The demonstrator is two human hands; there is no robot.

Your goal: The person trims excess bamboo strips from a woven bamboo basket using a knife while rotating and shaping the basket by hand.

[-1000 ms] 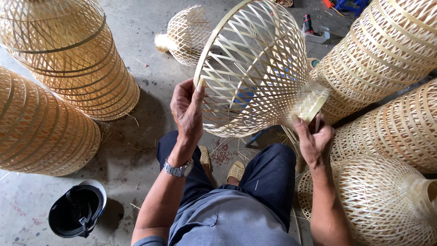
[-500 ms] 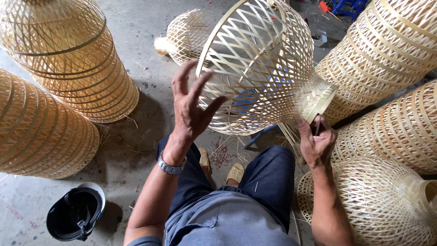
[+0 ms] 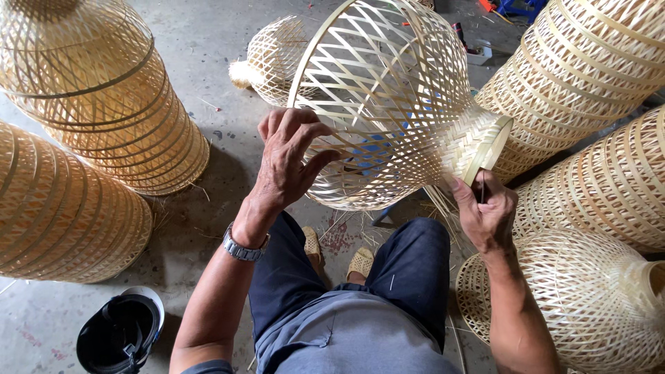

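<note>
I hold an open-weave bamboo lampshade point(image 3: 388, 104) on its side above my knees, its wide hoop up and left, its tightly woven narrow neck point(image 3: 478, 142) pointing right. My left hand point(image 3: 291, 159) lies on the lattice near the wide rim, fingers curled onto the strips. My right hand point(image 3: 485, 208) pinches the lower edge of the neck's rim, with a thin dark sliver showing between its fingers. Loose bamboo strip ends hang below the neck. A metal watch point(image 3: 244, 247) sits on my left wrist.
Stacks of finished woven shades stand at the left point(image 3: 104, 104), lower left point(image 3: 62, 208) and right point(image 3: 596, 76), with one at the lower right point(image 3: 589, 305) and a small one behind point(image 3: 277, 55). A black helmet point(image 3: 121, 332) rests on the concrete floor point(image 3: 208, 173).
My left hand lifted off the shade with spread fingers, then settled back on the lattice. The shade has turned a little, and its neck has shifted to the right above my right hand.
</note>
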